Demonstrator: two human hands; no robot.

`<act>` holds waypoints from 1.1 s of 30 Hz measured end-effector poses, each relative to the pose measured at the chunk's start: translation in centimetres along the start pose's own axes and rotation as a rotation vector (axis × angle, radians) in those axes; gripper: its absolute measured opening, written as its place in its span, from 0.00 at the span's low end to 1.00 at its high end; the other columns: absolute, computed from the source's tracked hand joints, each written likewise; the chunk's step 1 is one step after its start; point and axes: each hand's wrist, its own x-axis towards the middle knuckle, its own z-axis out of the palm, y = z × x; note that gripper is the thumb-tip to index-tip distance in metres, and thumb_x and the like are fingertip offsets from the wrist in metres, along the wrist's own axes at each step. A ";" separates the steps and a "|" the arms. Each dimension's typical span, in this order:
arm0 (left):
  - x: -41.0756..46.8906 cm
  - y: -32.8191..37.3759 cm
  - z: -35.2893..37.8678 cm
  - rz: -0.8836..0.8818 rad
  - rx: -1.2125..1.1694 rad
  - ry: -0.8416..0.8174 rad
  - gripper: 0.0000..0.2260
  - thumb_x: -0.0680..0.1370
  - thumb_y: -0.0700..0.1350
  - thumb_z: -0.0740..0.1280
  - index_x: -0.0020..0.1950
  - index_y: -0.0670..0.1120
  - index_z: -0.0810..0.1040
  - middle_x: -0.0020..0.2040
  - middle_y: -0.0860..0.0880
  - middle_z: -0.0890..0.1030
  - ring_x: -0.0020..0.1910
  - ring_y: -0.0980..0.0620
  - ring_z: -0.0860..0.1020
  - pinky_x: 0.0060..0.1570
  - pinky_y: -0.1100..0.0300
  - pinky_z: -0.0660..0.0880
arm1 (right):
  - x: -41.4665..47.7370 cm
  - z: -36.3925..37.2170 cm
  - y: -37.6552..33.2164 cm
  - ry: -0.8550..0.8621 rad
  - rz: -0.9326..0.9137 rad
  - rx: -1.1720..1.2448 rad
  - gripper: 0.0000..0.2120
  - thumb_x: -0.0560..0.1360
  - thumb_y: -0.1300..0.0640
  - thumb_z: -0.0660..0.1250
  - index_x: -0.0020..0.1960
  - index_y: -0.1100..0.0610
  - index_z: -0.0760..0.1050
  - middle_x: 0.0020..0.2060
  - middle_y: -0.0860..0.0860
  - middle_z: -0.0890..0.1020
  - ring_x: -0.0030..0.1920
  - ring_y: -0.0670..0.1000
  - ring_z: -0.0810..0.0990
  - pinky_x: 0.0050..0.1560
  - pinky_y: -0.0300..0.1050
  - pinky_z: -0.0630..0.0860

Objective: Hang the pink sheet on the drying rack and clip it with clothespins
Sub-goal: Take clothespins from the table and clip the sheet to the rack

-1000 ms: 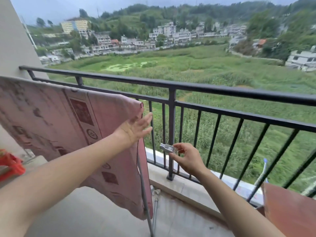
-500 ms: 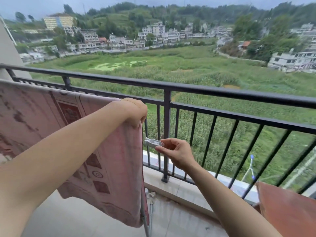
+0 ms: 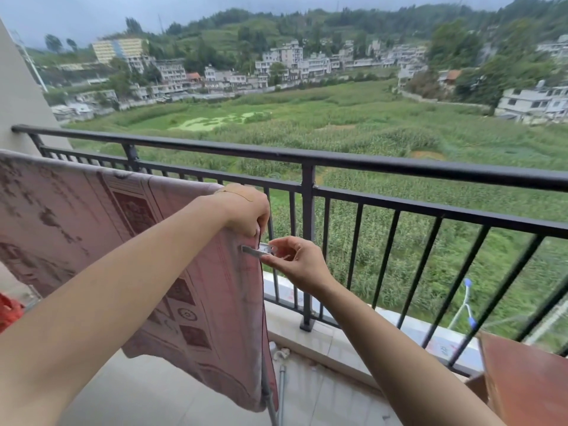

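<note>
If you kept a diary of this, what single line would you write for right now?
left hand: grips pink sheet corner | right hand: holds clothespin at sheet edge | black railing behind

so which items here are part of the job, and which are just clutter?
In use: pink sheet; clothespin; drying rack pole; left hand; right hand.
Lying about: balcony railing; brown board; red item.

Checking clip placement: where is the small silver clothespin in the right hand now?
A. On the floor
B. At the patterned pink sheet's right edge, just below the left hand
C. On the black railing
B: the right hand pushes the silver clothespin onto the pink sheet edge below the left hand.
</note>
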 end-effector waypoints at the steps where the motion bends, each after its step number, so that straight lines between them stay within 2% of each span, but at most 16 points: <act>1: 0.0 0.1 0.0 -0.005 -0.010 0.001 0.06 0.70 0.46 0.68 0.37 0.59 0.80 0.37 0.60 0.78 0.40 0.56 0.75 0.34 0.62 0.71 | -0.2 -0.2 0.1 -0.003 -0.016 -0.024 0.21 0.69 0.48 0.79 0.59 0.54 0.82 0.47 0.50 0.84 0.46 0.45 0.81 0.51 0.44 0.80; 3: 0.0 0.4 -0.1 -0.016 -0.047 -0.003 0.07 0.70 0.45 0.67 0.38 0.58 0.80 0.40 0.60 0.80 0.41 0.56 0.77 0.36 0.60 0.75 | -0.6 -0.6 0.4 0.002 -0.047 -0.048 0.23 0.70 0.46 0.78 0.62 0.52 0.79 0.51 0.48 0.82 0.50 0.43 0.80 0.53 0.41 0.79; 6: 0.5 1.2 -0.4 -0.016 -0.160 0.049 0.04 0.72 0.47 0.68 0.41 0.54 0.82 0.40 0.58 0.82 0.44 0.54 0.80 0.42 0.56 0.79 | -1.5 -2.2 1.4 0.050 -0.041 -0.079 0.22 0.73 0.46 0.74 0.64 0.50 0.77 0.52 0.46 0.81 0.51 0.41 0.79 0.55 0.41 0.79; 8: 1.5 2.3 -0.3 -0.046 -0.175 0.183 0.07 0.75 0.53 0.66 0.47 0.54 0.82 0.46 0.56 0.82 0.49 0.51 0.80 0.48 0.55 0.77 | -2.4 -3.9 2.6 0.108 -0.011 -0.149 0.20 0.76 0.47 0.71 0.65 0.51 0.76 0.52 0.46 0.80 0.51 0.41 0.78 0.57 0.43 0.79; 10: 3.3 4.3 0.4 -0.089 -0.113 0.349 0.15 0.77 0.59 0.61 0.58 0.53 0.78 0.55 0.52 0.79 0.56 0.48 0.77 0.55 0.50 0.72 | -4.0 -6.3 4.5 0.161 0.040 -0.265 0.21 0.77 0.47 0.69 0.68 0.51 0.73 0.55 0.47 0.78 0.54 0.44 0.77 0.59 0.45 0.77; 13: 6.3 9.9 2.5 -0.050 -0.222 0.530 0.22 0.79 0.59 0.58 0.67 0.49 0.73 0.65 0.46 0.75 0.64 0.44 0.72 0.62 0.46 0.68 | -7.7 -10.8 8.2 0.228 0.141 -0.479 0.23 0.78 0.47 0.66 0.71 0.51 0.70 0.63 0.49 0.75 0.63 0.49 0.74 0.64 0.47 0.73; 15: 8.3 15.0 4.3 0.005 -0.309 0.549 0.23 0.80 0.58 0.57 0.70 0.47 0.70 0.70 0.44 0.71 0.68 0.43 0.69 0.66 0.45 0.66 | -11.5 -14.2 10.9 0.289 0.239 -0.578 0.24 0.78 0.49 0.66 0.72 0.54 0.69 0.64 0.52 0.74 0.65 0.52 0.72 0.65 0.47 0.70; 18: 10.7 24.3 7.6 0.122 -0.409 0.463 0.24 0.81 0.58 0.56 0.73 0.46 0.68 0.73 0.43 0.68 0.71 0.44 0.66 0.69 0.46 0.63 | -18.8 -19.1 14.6 0.382 0.465 -0.643 0.26 0.77 0.50 0.66 0.73 0.55 0.68 0.65 0.53 0.72 0.66 0.55 0.71 0.65 0.48 0.69; 21: 11.5 34.6 11.0 0.294 -0.492 0.351 0.24 0.80 0.57 0.59 0.72 0.45 0.69 0.73 0.43 0.67 0.72 0.44 0.65 0.69 0.47 0.63 | -27.3 -23.0 18.2 0.514 0.714 -0.663 0.25 0.77 0.50 0.66 0.72 0.53 0.68 0.64 0.54 0.72 0.65 0.57 0.71 0.63 0.49 0.69; 24: 10.2 44.4 14.5 0.478 -0.507 0.214 0.25 0.80 0.57 0.59 0.73 0.46 0.68 0.75 0.42 0.64 0.73 0.43 0.64 0.69 0.47 0.63 | -35.8 -25.3 21.2 0.602 0.995 -0.625 0.27 0.77 0.49 0.65 0.75 0.52 0.64 0.66 0.54 0.70 0.67 0.57 0.69 0.66 0.50 0.68; 29: 6.3 56.9 20.8 0.754 -0.393 -0.087 0.28 0.81 0.59 0.55 0.78 0.50 0.56 0.80 0.46 0.50 0.77 0.44 0.54 0.72 0.47 0.58 | -48.4 -25.9 24.9 0.643 1.399 -0.558 0.32 0.77 0.48 0.65 0.77 0.54 0.59 0.72 0.58 0.65 0.73 0.61 0.63 0.71 0.53 0.65; 33: 2.8 63.2 25.0 0.895 -0.334 -0.307 0.29 0.81 0.56 0.55 0.79 0.51 0.50 0.80 0.47 0.42 0.78 0.46 0.45 0.75 0.47 0.53 | -56.3 -24.1 26.5 0.578 1.607 -0.513 0.32 0.77 0.50 0.65 0.78 0.53 0.58 0.71 0.61 0.66 0.72 0.62 0.64 0.70 0.53 0.64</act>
